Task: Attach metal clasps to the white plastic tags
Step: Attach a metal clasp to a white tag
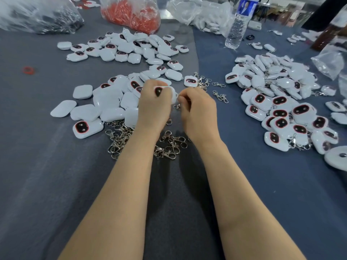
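Clasping a tag
Your left hand (154, 106) grips tag (167, 90), right hand (198, 107) pinches clasp (176, 106); next, probably thread its ring.

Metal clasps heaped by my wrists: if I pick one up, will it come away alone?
Probably not cleanly: the metal clasps lie overlapping in a tangle, so hooks and rings may snag neighbours. Each looks small and rigid, likely light. Their flat, irregular shape on the cloth suggests little rolling.
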